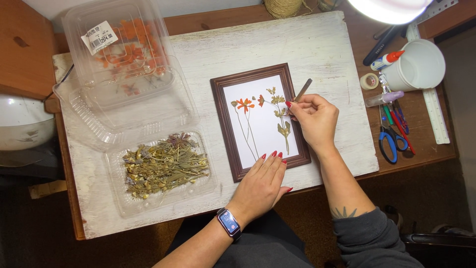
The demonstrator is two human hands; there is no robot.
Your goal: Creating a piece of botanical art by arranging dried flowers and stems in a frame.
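Head view looking straight down: left hand (262, 182) lies flat, fingers spread, pinning the dark brown wooden picture frame (228, 134) on the whitewashed tabletop (317, 49) so it won't slide. Right hand (315, 119) pinches a thin brown stick (303, 90), tip at the pressed yellow-green flower sprig (280, 113).

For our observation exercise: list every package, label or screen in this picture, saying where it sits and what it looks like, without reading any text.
Clear plastic clamshell, upper left of the board: open, holding orange petals.
White sticker label, on that clamshell's lid: rectangular, dark print.
Clear plastic tray, lower left: dried greenish-brown plants.
Smartwatch screen, left wrist: small rectangle, lit blue.
Glue bottle, upper right: white, orange tip.
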